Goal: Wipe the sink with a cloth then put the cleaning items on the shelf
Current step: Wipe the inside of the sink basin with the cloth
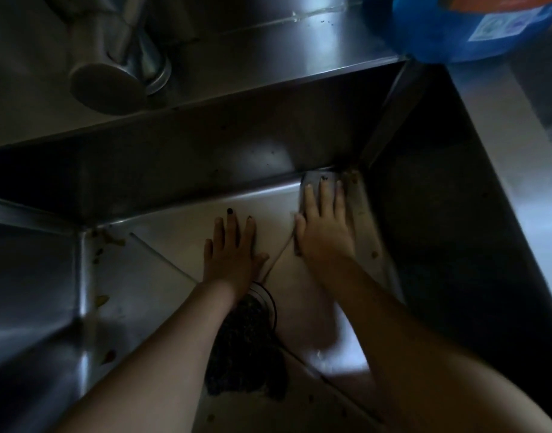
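Both my arms reach down into a deep steel sink (pixel 174 170). My right hand (pixel 326 226) presses flat on a grey cloth (pixel 315 182) in the far right corner of the sink floor, fingers spread over it. My left hand (pixel 234 248) lies flat and bare on the sink floor beside it, fingers apart, holding nothing. The drain (pixel 265 298) with dark debris in its strainer sits just behind my left wrist, partly hidden by my forearm.
A steel tap (pixel 118 67) stands on the back ledge at upper left. A blue container (pixel 456 26) with a label sits at the sink's far right corner rim. Small food scraps (pixel 109 242) lie along the left edge of the sink floor.
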